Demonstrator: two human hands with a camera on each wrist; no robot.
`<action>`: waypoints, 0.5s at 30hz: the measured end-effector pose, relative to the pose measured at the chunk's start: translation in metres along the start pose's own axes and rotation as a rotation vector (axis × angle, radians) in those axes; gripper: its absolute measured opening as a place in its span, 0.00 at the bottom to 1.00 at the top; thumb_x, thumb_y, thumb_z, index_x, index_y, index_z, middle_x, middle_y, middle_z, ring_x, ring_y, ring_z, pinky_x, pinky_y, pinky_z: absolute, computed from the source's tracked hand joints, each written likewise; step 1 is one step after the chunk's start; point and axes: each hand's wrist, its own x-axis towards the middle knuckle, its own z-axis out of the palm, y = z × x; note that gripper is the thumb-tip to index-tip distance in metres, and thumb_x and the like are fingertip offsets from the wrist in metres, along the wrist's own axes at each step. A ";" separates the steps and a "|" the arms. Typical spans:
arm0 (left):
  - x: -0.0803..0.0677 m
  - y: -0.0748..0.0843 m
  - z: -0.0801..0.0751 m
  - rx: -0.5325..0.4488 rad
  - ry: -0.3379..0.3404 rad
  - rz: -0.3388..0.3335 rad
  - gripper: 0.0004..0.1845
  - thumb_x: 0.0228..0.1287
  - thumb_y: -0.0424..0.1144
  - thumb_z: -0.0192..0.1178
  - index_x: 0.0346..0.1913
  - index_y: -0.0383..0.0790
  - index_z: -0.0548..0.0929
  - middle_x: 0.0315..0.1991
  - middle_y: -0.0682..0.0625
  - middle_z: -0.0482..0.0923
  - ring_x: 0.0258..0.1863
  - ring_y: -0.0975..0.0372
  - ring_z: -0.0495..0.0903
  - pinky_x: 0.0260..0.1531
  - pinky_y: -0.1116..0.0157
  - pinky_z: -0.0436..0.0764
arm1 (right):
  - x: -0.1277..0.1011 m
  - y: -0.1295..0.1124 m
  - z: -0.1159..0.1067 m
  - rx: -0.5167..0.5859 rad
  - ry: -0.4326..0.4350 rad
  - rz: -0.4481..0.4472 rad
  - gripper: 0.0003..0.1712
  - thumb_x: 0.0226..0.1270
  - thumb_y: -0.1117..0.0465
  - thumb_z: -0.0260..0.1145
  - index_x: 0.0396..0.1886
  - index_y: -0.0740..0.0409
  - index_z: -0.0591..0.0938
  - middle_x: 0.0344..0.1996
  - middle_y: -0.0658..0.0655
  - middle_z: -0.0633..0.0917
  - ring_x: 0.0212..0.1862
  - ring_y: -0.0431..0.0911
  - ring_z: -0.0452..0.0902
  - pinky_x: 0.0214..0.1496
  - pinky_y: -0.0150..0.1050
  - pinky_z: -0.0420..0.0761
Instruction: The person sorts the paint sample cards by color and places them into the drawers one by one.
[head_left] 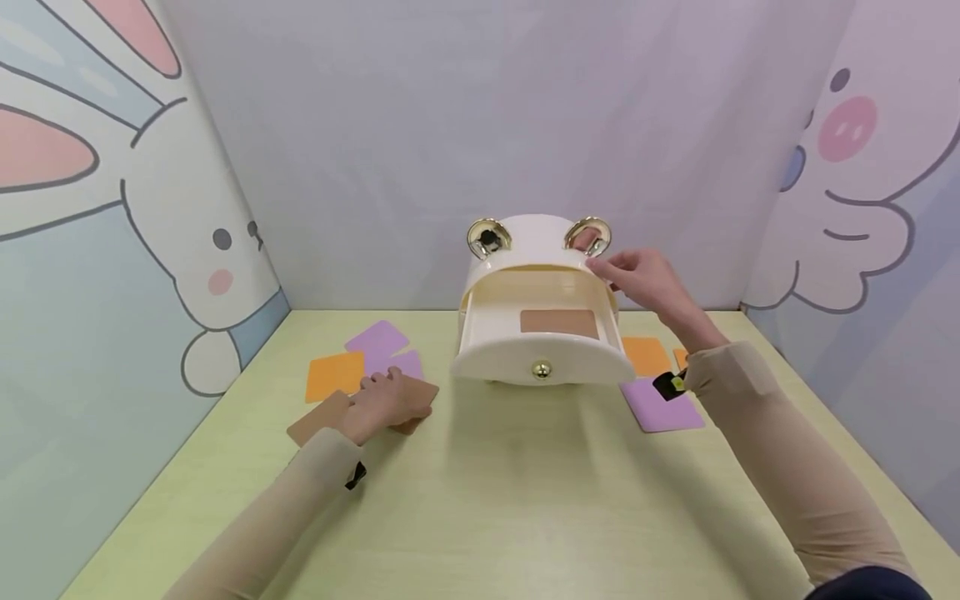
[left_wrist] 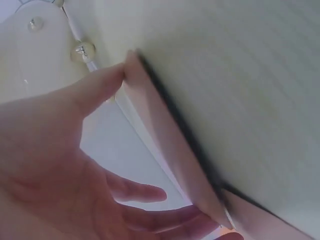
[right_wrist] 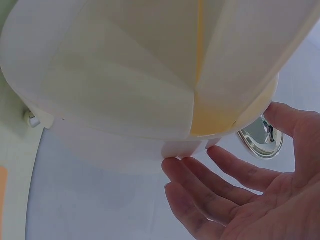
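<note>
A cream-white storage box (head_left: 536,236) with two gold-rimmed, eye-like rounds stands at the back, its drawer (head_left: 495,358) pulled out by a gold knob. Inside the drawer lies a brown card (head_left: 558,322). My left hand (head_left: 384,402) holds another brown card (left_wrist: 165,135) by its edges, thumb at one end and fingers at the other, low over the table left of the box. My right hand (head_left: 647,279) grips the box's upper right edge, thumb at the front rim and fingertips against the outer side (right_wrist: 182,148).
Around my left hand lie an orange card (head_left: 333,377), purple cards (head_left: 377,336) and a brown card (head_left: 318,418). Right of the box are an orange card (head_left: 647,357) and a purple card (head_left: 663,408). Cartoon-printed walls (head_left: 225,167) enclose the table (head_left: 510,517).
</note>
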 end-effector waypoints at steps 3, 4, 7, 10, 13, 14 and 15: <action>0.005 -0.001 -0.004 -0.026 0.012 0.011 0.51 0.52 0.66 0.60 0.64 0.26 0.61 0.53 0.27 0.68 0.49 0.42 0.68 0.46 0.42 0.75 | 0.001 0.000 0.001 0.002 0.001 -0.004 0.39 0.61 0.30 0.57 0.51 0.60 0.83 0.48 0.63 0.84 0.47 0.53 0.78 0.45 0.40 0.73; 0.006 -0.002 -0.006 -0.037 0.021 0.022 0.50 0.52 0.66 0.59 0.62 0.26 0.62 0.51 0.28 0.69 0.47 0.43 0.68 0.44 0.44 0.76 | 0.001 0.000 0.001 0.005 0.000 -0.004 0.39 0.62 0.30 0.57 0.50 0.60 0.83 0.48 0.63 0.84 0.47 0.53 0.78 0.45 0.41 0.73; 0.008 -0.006 -0.018 -0.090 0.057 0.103 0.45 0.51 0.65 0.60 0.58 0.27 0.66 0.49 0.31 0.71 0.46 0.44 0.69 0.44 0.48 0.75 | 0.001 0.000 0.002 0.011 -0.004 -0.007 0.39 0.62 0.30 0.57 0.50 0.61 0.83 0.49 0.64 0.84 0.48 0.53 0.78 0.46 0.41 0.74; 0.007 -0.011 -0.037 -0.147 0.069 0.209 0.41 0.52 0.61 0.64 0.55 0.28 0.68 0.48 0.34 0.74 0.47 0.45 0.71 0.45 0.52 0.76 | 0.001 0.000 0.002 0.015 -0.006 -0.008 0.39 0.62 0.30 0.57 0.50 0.61 0.83 0.49 0.64 0.84 0.48 0.53 0.78 0.46 0.41 0.74; 0.006 -0.015 -0.058 -0.223 0.047 0.294 0.38 0.52 0.58 0.68 0.52 0.28 0.71 0.44 0.38 0.75 0.43 0.50 0.73 0.40 0.60 0.76 | 0.001 0.000 0.002 0.008 -0.004 -0.008 0.39 0.62 0.30 0.57 0.50 0.61 0.83 0.49 0.64 0.84 0.47 0.53 0.78 0.45 0.40 0.74; 0.006 -0.016 -0.064 -0.247 0.040 0.314 0.37 0.52 0.57 0.69 0.51 0.29 0.71 0.43 0.39 0.75 0.41 0.52 0.73 0.38 0.62 0.75 | 0.001 0.000 0.002 0.006 -0.003 -0.009 0.39 0.62 0.30 0.57 0.50 0.61 0.83 0.48 0.64 0.84 0.47 0.53 0.78 0.45 0.40 0.74; 0.006 -0.016 -0.070 -0.267 0.032 0.336 0.36 0.52 0.57 0.69 0.51 0.29 0.71 0.43 0.40 0.75 0.39 0.54 0.73 0.36 0.63 0.74 | 0.002 0.000 0.002 0.005 -0.002 -0.009 0.39 0.62 0.30 0.57 0.50 0.61 0.83 0.48 0.64 0.84 0.47 0.53 0.78 0.45 0.40 0.74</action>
